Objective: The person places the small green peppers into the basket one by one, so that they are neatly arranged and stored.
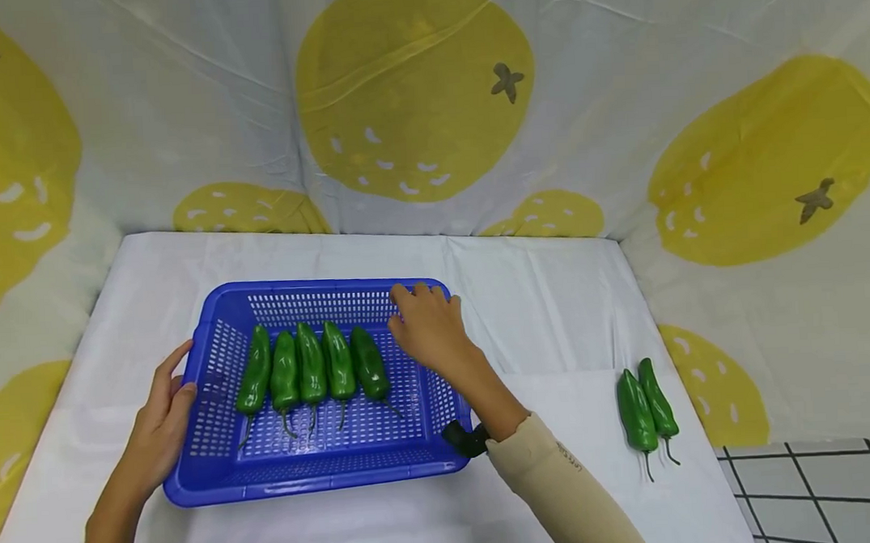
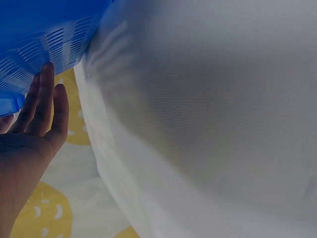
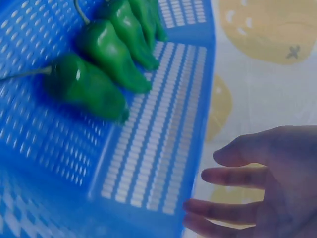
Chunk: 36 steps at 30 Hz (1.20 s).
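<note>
A blue plastic basket (image 1: pixel 327 475) with slotted walls holds several green peppers (image 1: pixel 312 366) lying side by side. My left hand (image 1: pixel 161 417) holds the basket's left rim. In the left wrist view, the fingers (image 2: pixel 45 96) reach up against the basket's slotted outer wall, and the thumb is mostly hidden. Over the far right corner is my right hand (image 1: pixel 432 327), its fingertips at the rim. From the right wrist, the right hand's fingers (image 3: pixel 230 210) look extended and spread, with tips at the rim's outer edge.
Two more green peppers (image 1: pixel 636 412) lie together on the white tablecloth (image 1: pixel 553 315), right of the basket. A fabric wall with yellow fruit prints (image 1: pixel 416 90) rises behind and at both sides. Floor tiles (image 1: pixel 816 478) show at the lower right.
</note>
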Each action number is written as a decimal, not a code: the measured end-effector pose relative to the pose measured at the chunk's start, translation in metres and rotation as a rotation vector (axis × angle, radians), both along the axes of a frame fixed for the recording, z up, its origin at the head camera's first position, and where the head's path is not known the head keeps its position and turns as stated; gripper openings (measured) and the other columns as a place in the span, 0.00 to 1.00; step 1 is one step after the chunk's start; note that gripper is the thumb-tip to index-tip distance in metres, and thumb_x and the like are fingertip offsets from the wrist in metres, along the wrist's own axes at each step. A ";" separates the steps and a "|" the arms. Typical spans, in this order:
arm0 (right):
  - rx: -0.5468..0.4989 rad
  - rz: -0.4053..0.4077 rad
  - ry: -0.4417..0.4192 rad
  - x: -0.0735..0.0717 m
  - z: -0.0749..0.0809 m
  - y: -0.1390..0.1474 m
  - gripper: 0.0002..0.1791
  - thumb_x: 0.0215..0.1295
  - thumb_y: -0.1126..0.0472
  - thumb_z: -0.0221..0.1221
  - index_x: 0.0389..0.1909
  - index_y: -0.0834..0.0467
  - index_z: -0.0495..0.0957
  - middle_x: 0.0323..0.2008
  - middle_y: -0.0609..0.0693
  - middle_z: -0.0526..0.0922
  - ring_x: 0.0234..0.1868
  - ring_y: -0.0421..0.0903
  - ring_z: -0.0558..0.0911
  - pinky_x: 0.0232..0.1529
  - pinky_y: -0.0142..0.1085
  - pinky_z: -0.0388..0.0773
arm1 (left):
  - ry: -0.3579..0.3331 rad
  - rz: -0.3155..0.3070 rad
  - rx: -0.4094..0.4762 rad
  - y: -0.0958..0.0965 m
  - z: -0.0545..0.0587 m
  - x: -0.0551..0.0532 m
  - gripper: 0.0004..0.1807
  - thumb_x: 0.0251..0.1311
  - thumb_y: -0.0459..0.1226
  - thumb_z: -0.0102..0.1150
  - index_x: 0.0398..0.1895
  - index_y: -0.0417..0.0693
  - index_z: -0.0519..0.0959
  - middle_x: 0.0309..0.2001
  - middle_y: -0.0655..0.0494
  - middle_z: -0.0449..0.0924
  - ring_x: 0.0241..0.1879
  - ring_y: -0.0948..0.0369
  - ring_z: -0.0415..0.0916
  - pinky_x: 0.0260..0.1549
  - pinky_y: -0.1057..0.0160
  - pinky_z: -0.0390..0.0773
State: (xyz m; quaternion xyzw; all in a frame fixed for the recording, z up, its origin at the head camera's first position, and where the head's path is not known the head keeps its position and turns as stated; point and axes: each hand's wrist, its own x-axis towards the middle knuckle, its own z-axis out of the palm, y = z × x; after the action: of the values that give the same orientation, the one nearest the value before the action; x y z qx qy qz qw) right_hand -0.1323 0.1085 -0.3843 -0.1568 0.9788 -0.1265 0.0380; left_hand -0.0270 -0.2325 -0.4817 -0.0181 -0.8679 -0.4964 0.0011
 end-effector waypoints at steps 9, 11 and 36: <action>-0.088 -0.168 0.109 0.017 -0.008 0.068 0.26 0.69 0.58 0.56 0.68 0.53 0.69 0.57 0.65 0.74 0.55 0.64 0.73 0.49 0.62 0.66 | 0.008 -0.001 0.001 0.000 -0.001 -0.001 0.33 0.78 0.36 0.30 0.81 0.61 0.39 0.65 0.23 0.61 0.49 0.26 0.73 0.34 0.31 0.78; -0.084 -0.228 0.107 0.023 -0.012 0.087 0.27 0.69 0.57 0.56 0.68 0.53 0.69 0.58 0.65 0.73 0.55 0.65 0.73 0.51 0.63 0.66 | 0.010 -0.004 0.002 0.000 -0.001 -0.001 0.32 0.78 0.36 0.30 0.81 0.61 0.39 0.65 0.24 0.62 0.49 0.26 0.73 0.34 0.32 0.79; -0.044 -0.684 -0.032 0.097 -0.062 0.266 0.30 0.66 0.63 0.54 0.69 0.64 0.62 0.60 0.77 0.62 0.55 0.77 0.65 0.43 0.70 0.63 | -0.013 -0.006 0.000 -0.001 -0.003 -0.001 0.33 0.78 0.36 0.30 0.81 0.61 0.37 0.66 0.22 0.60 0.49 0.23 0.72 0.33 0.30 0.78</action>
State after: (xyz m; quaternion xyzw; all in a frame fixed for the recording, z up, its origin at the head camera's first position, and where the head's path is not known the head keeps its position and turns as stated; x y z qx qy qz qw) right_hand -0.0350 0.3746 -0.4466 0.1816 0.9709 -0.1557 0.0054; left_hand -0.0276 -0.2337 -0.4844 -0.0176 -0.8678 -0.4966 -0.0063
